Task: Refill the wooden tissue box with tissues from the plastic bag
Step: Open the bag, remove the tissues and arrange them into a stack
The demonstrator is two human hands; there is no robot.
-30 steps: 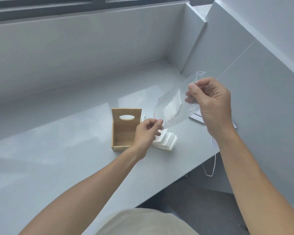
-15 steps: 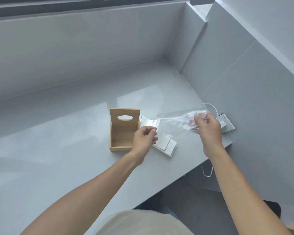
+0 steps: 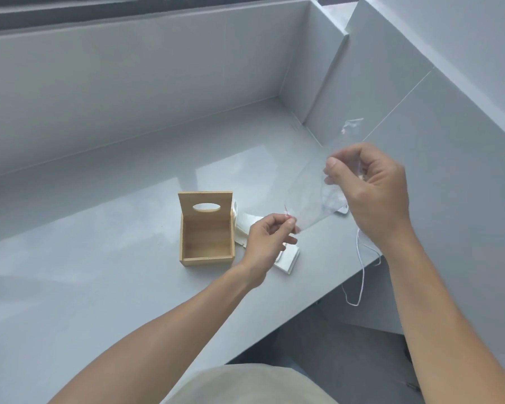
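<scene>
The left hand [image 3: 267, 239] and the right hand [image 3: 370, 188] are holding a clear plastic bag [image 3: 308, 196] stretched in the air above the grey desk [image 3: 99, 272], the left fingers [image 3: 289, 221] pinching together on its lower corner and the right fingers [image 3: 333, 167] clamping on its upper part. The wooden tissue box [image 3: 206, 228] is standing open on the desk with its lid [image 3: 206, 204] raised upright, and a stack of white tissues [image 3: 287, 258] is lying on the desk just beside its right side, partly hidden by the left hand. A white cable [image 3: 360, 275] is hanging over the desk edge below the right wrist.
</scene>
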